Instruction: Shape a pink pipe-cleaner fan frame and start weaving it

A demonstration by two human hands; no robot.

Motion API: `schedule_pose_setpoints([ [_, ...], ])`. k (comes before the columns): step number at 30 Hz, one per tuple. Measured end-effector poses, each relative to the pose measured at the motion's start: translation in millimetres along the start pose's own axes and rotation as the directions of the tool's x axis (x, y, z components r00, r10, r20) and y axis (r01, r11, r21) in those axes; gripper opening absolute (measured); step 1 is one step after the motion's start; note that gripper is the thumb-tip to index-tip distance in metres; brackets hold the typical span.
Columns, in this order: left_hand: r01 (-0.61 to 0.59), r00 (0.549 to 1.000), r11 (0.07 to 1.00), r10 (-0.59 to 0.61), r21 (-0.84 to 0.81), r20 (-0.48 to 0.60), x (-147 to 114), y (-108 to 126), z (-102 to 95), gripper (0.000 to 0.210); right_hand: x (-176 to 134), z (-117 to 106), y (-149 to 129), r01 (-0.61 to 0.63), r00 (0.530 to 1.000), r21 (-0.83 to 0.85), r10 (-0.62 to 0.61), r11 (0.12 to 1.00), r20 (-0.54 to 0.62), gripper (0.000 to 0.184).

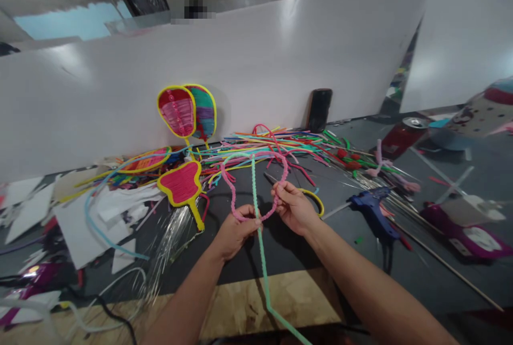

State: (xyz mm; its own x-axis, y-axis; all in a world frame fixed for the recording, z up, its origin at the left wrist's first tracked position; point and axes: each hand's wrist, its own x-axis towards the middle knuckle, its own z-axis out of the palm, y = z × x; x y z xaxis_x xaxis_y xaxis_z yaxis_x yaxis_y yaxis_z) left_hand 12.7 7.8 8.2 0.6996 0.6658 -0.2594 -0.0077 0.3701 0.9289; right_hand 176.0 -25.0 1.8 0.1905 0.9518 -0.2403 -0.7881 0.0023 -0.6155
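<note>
My left hand [236, 231] pinches the bottom of a wavy-edged loop of twisted pink pipe cleaner [233, 195], where a mint-green pipe cleaner [262, 259] crosses it. That green strand runs from the loop's top down its middle, then bends off toward the lower right. On the loop's lower right side, my right hand [295, 207] is closed with thumb and fingers on the pink edge. The loop is held up above the dark table [216, 259]. A yellow curved piece [318, 203] and a pointed tool [270, 177] lie beyond my right hand.
Behind lies a heap of coloured pipe cleaners [240, 142] before a white partition [256, 67]. To the left are a pink fan with yellow rim [180, 184] and paper scraps [88, 227]. A blue glue gun [372, 211], a can [404, 136] and a phone [319, 109] stand or lie rightward.
</note>
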Motion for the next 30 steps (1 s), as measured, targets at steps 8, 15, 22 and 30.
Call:
schedule_pose_setpoints([
  [8, -0.016, 0.998, 0.999, 0.014, -0.041, -0.057, 0, 4, -5.0, 0.019, -4, 0, 1, -0.096, 0.985, -0.077, 0.106, 0.992, 0.137, 0.023],
  [15, -0.035, 0.993, 0.996, 0.025, -0.086, -0.114, 0, 5, -5.1, 0.021, -7, -1, 11, -0.146, 0.97, -0.125, 0.167, 0.981, 0.179, 0.018],
  [22, -0.056, 0.987, 0.992, 0.038, -0.116, -0.154, 3, 5, 0.1, 0.024, -4, -1, 12, -0.12, 0.986, -0.093, 0.129, 0.988, 0.106, 0.021],
  [30, -0.064, 0.993, 0.99, 0.05, -0.127, -0.107, 0, 7, -3.5, 0.026, -8, -1, 19, -0.225, 0.95, -0.138, 0.249, 0.964, 0.188, 0.025],
])
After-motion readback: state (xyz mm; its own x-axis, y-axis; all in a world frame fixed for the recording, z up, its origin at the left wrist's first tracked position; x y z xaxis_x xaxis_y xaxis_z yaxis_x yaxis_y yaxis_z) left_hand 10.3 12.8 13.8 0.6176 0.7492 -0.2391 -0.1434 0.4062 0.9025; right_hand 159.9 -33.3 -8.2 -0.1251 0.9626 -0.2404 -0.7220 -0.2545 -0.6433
